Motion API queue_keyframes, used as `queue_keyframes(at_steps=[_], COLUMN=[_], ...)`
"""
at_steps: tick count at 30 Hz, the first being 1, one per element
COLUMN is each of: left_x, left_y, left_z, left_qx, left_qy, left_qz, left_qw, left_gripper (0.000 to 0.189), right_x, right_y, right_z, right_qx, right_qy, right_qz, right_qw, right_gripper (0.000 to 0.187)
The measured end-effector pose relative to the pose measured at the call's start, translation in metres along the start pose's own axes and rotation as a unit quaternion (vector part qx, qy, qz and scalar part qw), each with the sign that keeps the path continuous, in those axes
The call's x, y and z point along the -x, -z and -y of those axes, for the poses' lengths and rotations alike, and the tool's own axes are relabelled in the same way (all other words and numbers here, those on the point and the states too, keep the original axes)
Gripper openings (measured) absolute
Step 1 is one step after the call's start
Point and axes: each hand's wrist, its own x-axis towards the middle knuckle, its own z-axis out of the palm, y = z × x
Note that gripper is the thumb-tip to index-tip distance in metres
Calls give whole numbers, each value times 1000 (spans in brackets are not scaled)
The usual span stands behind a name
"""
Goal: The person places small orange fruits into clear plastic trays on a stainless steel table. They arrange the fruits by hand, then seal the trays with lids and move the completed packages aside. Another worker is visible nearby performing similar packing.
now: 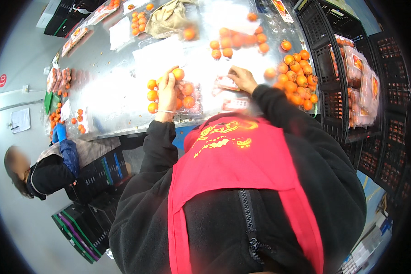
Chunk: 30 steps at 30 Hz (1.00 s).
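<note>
My left hand [167, 91] lies over a clear plastic tray [199, 102] of orange persimmons [188, 101]. One persimmon [178, 74] shows beside its fingertips, and the palm hides others; a firm grip cannot be made out. To its left, several persimmons [152, 95] form a column. My right hand [243, 79] has its fingers curled onto the edge of a small red-and-white printed stack [226, 82], seemingly labels. A second such stack [235, 104] sits nearer my body, partly blurred by glare.
Loose persimmons [296, 80] are heaped at the metal table's right end. Black crates [328, 78] hold packed trays [361, 82] beyond it. Further back lie grouped persimmons [238, 41] and a tan cloth [169, 19]. A person in blue gloves [60, 133] works at the left end.
</note>
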Motion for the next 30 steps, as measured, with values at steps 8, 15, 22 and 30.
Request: queue_keyframes(at_steps=[8, 15, 22, 30], left_x=[19, 25, 23, 6], left_y=[-21, -16, 1, 10], left_z=[-13, -16, -9, -18], left_qx=[175, 131, 35, -455], left_qy=[-2, -43, -65, -202], left_qz=[10, -12, -88, -20], left_qw=[985, 990, 993, 867], left_gripper=[44, 51, 44, 51], right_x=[3, 4, -4, 6], right_y=[8, 7, -11, -9], right_z=[11, 7, 11, 24], right_qx=[-52, 135, 233, 159], right_qy=[-33, 102, 135, 152], right_qz=[12, -53, 30, 5], right_qw=[998, 984, 962, 976], right_gripper=[10, 17, 18, 21])
